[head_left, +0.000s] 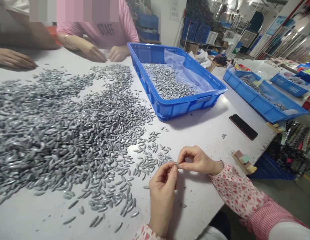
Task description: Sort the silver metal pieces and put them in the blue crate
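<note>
My left hand (163,191) and my right hand (197,160) meet just above the near part of the white table (195,206). Thumb and forefinger of each are pinched on one small grey oval piece (176,164), mostly covered by the fingertips. Left of my hands spreads a wide heap of the same grey, shiny, leaf-shaped pieces (77,133). Some of them lie scattered singly close to my left hand. Patterned sleeves cover both my forearms.
Beyond my hands stands a blue plastic crate (161,111) with a clear liner and more grey pieces. A phone (243,126) and a small wooden block holder (243,161) lie to the right. More blue trays (260,100) stand behind. Two people sit across the table, hands resting near the heap.
</note>
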### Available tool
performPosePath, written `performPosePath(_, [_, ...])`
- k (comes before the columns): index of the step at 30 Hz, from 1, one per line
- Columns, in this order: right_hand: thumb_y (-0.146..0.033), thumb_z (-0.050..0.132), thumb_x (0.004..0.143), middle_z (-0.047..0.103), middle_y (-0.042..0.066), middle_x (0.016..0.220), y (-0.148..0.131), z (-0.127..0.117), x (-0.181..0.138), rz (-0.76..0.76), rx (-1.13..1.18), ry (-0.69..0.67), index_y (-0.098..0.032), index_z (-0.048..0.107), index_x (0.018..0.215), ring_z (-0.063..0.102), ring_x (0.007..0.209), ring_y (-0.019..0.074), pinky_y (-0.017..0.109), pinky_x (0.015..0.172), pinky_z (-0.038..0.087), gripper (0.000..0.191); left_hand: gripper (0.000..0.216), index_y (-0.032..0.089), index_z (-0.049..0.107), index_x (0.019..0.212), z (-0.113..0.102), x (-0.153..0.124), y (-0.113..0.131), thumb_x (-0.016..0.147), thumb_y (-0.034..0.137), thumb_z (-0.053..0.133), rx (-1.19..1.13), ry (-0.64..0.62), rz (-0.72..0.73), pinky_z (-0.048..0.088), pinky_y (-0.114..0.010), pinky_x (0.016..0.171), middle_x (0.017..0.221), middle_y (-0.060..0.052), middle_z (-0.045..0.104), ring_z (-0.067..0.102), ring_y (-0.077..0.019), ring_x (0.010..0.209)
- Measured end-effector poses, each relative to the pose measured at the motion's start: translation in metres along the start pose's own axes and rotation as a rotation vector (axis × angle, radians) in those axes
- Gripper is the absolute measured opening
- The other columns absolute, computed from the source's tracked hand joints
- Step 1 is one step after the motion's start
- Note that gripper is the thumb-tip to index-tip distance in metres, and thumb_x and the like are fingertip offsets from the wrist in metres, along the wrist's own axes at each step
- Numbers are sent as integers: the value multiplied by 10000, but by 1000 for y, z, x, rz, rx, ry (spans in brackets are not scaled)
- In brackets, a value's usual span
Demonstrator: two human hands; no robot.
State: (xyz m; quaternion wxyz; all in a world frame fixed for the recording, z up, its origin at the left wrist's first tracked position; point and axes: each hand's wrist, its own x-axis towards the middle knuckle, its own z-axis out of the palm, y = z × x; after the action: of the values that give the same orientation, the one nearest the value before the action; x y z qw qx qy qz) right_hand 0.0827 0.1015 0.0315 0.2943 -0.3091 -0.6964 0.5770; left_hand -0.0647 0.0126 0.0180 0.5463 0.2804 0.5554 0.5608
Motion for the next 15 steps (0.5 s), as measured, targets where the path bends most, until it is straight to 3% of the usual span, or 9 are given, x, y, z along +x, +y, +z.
performPosePath(6, [-272, 727, 826, 704, 35, 837, -1, 0, 0, 2, -12, -13, -145, 695, 952, 639, 756, 123, 249, 695, 511, 181, 363, 148, 726, 929, -3, 1, 1, 802, 488, 720, 41, -13, -7, 384, -192, 489, 724, -28, 627, 477, -118, 582])
performPosePath(15, [-248, 735, 817, 727, 35, 794, -4, 0, 0, -98, -154, -9, -160, 744, 901, 643, 699, 120, 225, 633, 505, 121, 330, 145, 725, 816, -6, 5, 6, 793, 474, 708, 101, -34, 17, 383, -208, 496, 615, -10, 582, 450, -123, 546])
